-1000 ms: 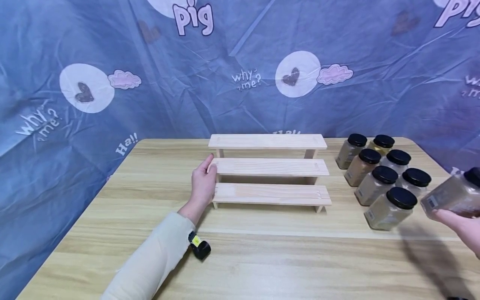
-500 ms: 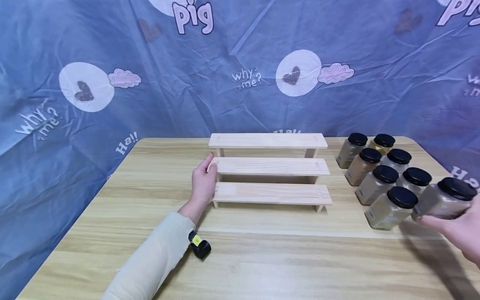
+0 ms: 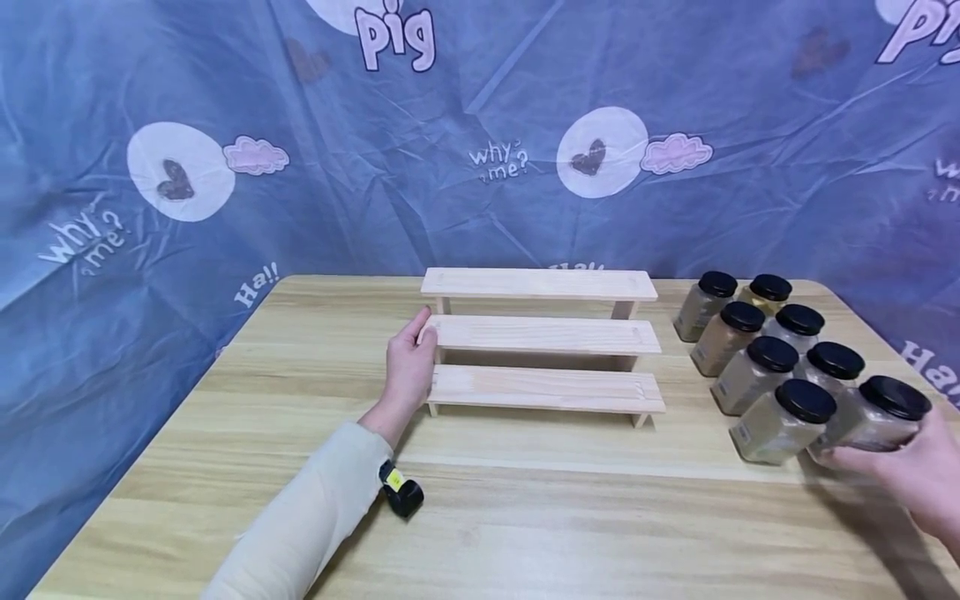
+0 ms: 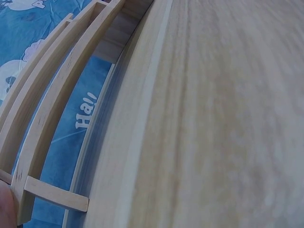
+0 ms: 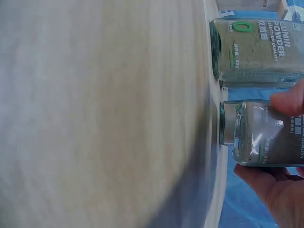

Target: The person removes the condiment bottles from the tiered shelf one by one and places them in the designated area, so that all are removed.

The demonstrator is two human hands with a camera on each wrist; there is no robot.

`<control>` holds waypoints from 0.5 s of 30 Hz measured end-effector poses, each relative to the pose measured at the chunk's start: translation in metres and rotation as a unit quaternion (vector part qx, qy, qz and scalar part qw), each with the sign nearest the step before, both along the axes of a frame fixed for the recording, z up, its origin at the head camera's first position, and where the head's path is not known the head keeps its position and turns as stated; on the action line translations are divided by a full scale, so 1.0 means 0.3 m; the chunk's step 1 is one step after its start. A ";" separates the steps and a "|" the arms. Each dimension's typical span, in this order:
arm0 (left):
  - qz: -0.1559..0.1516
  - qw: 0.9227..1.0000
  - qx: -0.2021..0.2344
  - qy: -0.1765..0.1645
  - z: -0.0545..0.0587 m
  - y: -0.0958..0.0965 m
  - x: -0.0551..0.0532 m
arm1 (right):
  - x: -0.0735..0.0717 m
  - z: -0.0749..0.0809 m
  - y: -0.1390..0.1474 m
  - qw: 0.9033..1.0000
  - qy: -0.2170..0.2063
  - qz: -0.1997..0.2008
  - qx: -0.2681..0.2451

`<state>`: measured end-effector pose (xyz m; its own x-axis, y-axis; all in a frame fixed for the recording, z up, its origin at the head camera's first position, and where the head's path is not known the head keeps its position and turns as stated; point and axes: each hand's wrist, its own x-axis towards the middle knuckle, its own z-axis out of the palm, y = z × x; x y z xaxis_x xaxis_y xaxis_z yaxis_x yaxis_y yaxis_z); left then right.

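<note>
My left hand (image 3: pixel 410 367) grips the left end of a three-tier pale wooden display rack (image 3: pixel 547 333), thumb by the middle step. In the left wrist view, a bit of that hand (image 4: pixel 6 206) shows beside the end of the rack (image 4: pixel 52 114). At the right, my right hand (image 3: pixel 911 475) holds a square glass spice jar (image 3: pixel 862 423) with a black lid, thumb on one side and fingers on the other. In the right wrist view this jar (image 5: pixel 270 135) contains brown powder and sits close to a jar labelled cumin powder (image 5: pixel 261 52).
Several more black-lidded spice jars stand in two rows on the right of the wooden table (image 3: pixel 525 517), including an orange-brown one (image 3: pixel 723 342) and a yellow one (image 3: pixel 763 293). A blue printed cloth (image 3: pixel 375 183) hangs behind the table's back edge.
My right hand has brought the jar leftward and down, from the right edge of the head view to beside the front jar. My left hand stays on the rack.
</note>
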<state>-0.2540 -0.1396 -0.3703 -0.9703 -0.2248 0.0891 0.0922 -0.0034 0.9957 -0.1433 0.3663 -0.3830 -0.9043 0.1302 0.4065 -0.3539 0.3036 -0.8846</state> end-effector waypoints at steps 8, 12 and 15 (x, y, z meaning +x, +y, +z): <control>0.009 1.000 -0.009 0.004 0.003 0.008 -0.001 | 0.009 0.009 0.002 0.992 -0.059 -0.047 0.104; 0.005 1.000 -0.011 0.002 0.004 0.007 -0.001 | 0.014 0.011 0.001 0.990 -0.069 -0.049 0.111; 0.002 1.000 -0.009 0.000 0.006 0.006 -0.003 | 0.012 0.010 0.002 0.991 -0.064 -0.042 0.107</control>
